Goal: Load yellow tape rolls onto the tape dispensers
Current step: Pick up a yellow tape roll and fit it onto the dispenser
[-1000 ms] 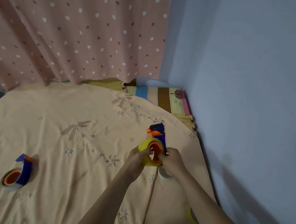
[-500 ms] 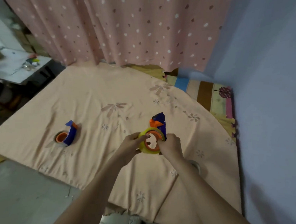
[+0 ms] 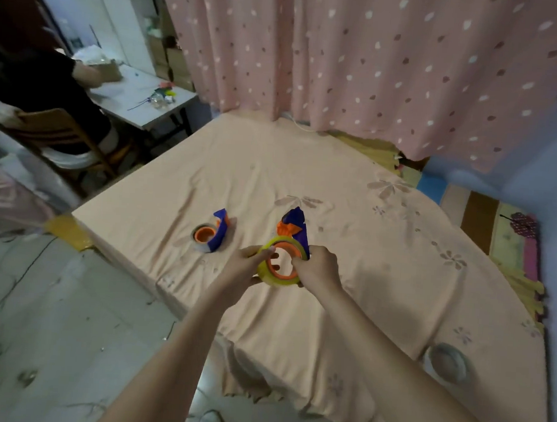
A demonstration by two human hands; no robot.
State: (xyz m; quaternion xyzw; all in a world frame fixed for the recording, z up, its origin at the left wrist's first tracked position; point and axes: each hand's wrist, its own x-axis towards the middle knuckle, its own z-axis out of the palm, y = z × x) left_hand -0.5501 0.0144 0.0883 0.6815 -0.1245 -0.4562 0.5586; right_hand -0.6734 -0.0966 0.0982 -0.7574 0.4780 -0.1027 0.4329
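Both hands up over the bed (image 3: 352, 216), near the middle of its peach sheet. Left hand (image 3: 240, 266) grips the yellow tape roll (image 3: 274, 278) on its left rim, fingers (image 3: 266, 252) curled closed over the top edge. Right hand (image 3: 319, 268) is closed on the right side, where the roll meets the blue-and-orange tape dispenser (image 3: 294, 225); fingers wrapped, knuckles toward camera. Roll sits around the dispenser's orange hub (image 3: 284, 249), slightly tilted; can't tell if fully seated. Dispenser's blue tip points up and away from the person.

Second tape dispenser (image 3: 211, 232) lies on the sheet just left of the hands, toward the bed's left edge, touched by neither hand. It carries a pale or clear roll on its orange hub, not a yellow one.

A greyish roll (image 3: 448, 362), blurred, lies on the sheet near the bed's right edge, well apart from the hands.

Pink dotted curtain (image 3: 379, 69) hangs behind the far edge. Another person sits on a chair (image 3: 61, 136) at a small table (image 3: 140, 99) far left.
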